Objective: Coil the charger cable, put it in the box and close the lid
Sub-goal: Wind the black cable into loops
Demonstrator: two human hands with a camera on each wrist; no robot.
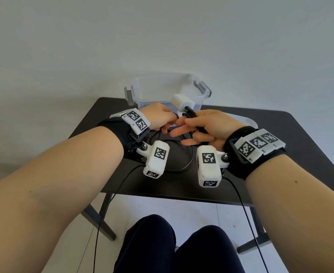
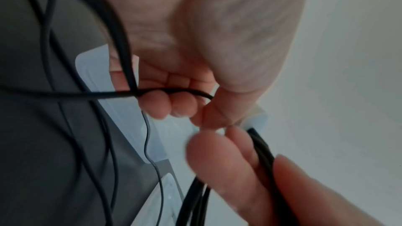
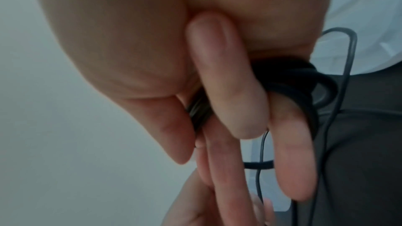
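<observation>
Above the dark desk's middle, I judge coiling half done: my right hand (image 1: 203, 127) clamps the gathered loops of thin black charger cable (image 1: 190, 115), my left hand (image 1: 159, 117) seemingly pinches the loose strand, needing another wrap before the clear plastic box (image 1: 201, 89) at the far edge.

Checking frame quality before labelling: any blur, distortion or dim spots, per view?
Head view: wide-angle bending of the table edges, even soft light, fingers of the right hand slightly smeared. Left wrist view: motion blur on the left hand and cable, dim table side. Right wrist view: close, soft focus, cable bundle dark.
</observation>
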